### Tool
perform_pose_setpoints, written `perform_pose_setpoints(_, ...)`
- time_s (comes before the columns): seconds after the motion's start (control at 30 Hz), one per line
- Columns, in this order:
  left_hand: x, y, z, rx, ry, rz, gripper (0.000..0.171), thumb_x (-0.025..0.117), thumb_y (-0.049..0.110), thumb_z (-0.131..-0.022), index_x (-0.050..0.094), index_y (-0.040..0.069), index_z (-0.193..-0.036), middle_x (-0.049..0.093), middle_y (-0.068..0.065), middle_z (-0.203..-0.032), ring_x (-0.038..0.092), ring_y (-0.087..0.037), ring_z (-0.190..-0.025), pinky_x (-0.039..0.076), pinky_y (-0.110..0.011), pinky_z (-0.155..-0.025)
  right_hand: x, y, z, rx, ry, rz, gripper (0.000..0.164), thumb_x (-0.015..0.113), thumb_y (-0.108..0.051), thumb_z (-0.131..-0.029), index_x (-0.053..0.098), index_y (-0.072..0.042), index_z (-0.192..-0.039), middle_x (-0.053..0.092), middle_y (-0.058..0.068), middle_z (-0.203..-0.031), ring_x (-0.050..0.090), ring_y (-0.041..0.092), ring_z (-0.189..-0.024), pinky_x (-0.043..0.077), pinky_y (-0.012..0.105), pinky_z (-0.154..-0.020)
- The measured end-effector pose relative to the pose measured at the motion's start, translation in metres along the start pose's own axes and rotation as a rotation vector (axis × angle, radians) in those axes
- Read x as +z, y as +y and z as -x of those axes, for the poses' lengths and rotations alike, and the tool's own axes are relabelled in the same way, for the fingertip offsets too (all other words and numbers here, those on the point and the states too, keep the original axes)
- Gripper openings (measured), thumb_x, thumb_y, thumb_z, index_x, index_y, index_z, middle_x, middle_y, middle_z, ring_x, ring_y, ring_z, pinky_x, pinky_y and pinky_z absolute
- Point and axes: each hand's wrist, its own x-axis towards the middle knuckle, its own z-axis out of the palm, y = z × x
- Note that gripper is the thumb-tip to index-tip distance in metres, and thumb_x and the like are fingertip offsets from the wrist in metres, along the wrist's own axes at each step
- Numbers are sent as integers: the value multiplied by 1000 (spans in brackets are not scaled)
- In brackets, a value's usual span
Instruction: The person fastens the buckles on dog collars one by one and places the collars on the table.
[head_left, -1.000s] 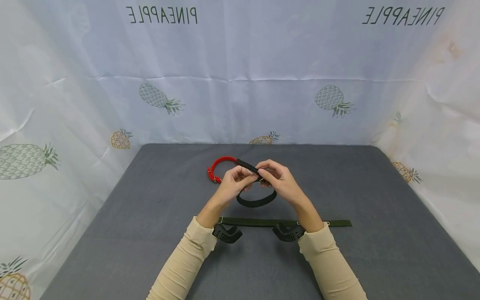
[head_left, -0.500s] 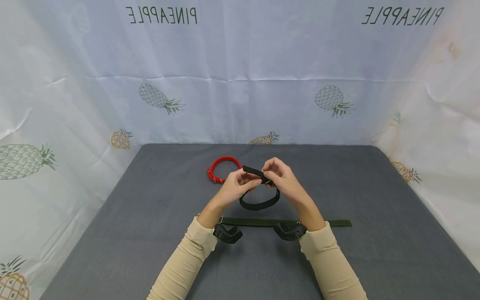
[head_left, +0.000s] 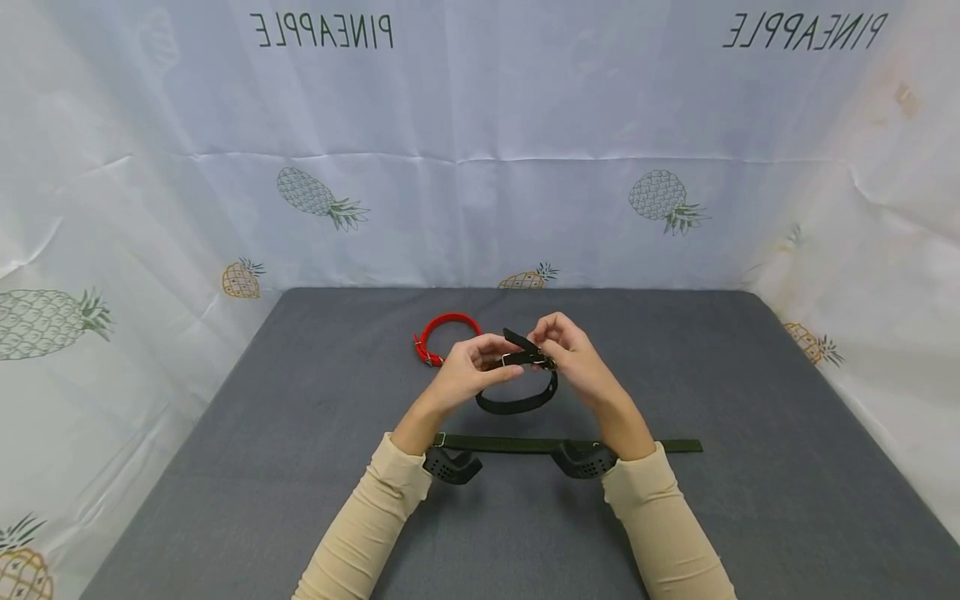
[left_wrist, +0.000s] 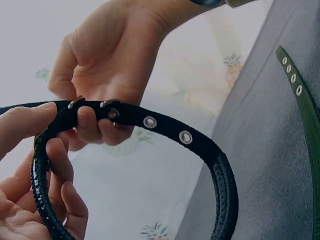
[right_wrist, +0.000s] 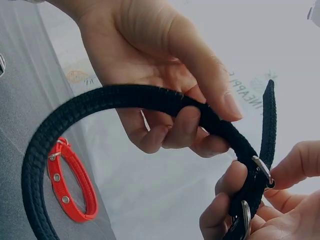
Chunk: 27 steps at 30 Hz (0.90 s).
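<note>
Both hands hold a black collar (head_left: 517, 407) above the table, bent into a loop. My left hand (head_left: 471, 367) pinches its band between thumb and fingers, left of the metal fittings. At the fittings, my right hand (head_left: 572, 357) grips the collar with thumb and fingertips. In the right wrist view the pointed tail (right_wrist: 269, 120) sticks out beside a metal buckle (right_wrist: 262, 171), with a second metal piece (right_wrist: 245, 220) near it on the band. Several metal-rimmed holes (left_wrist: 150, 121) run along the band in the left wrist view.
Behind my left hand a red collar (head_left: 426, 340), formed into a ring, lies on the grey table (head_left: 300, 467). A dark green collar (head_left: 510, 444) lies stretched out beneath my wrists. A pineapple-print curtain (head_left: 465, 208) surrounds the table's back and sides.
The black collar's tail has shifted right and now stands more steeply above the band. Its metal fittings have come into view between my hands. My right hand has moved slightly right.
</note>
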Motion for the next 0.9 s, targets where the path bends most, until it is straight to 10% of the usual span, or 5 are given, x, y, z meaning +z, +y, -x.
perform_pose_setpoints(0.33, -4, 1, 1, 33, 30, -71, 39, 68, 4, -87, 59, -1, -124, 60, -22, -128, 56, -33, -124, 50, -36, -102, -2, 2, -1, 12, 51, -30, 7, 36, -4, -101, 42, -4, -104, 53, -6, -95, 56, 6, -82, 52, 25, -76)
perform_pose_setpoints(0.9, -3, 2, 1, 17, 70, -56, 34, 66, 7, -89, 61, -3, -122, 62, -26, -121, 64, 3, -90, 56, -23, -84, 1, 2, -2, 47, 94, -94, 11, 37, -9, -102, 48, -12, -99, 51, -6, -92, 54, 7, -78, 51, 23, -76)
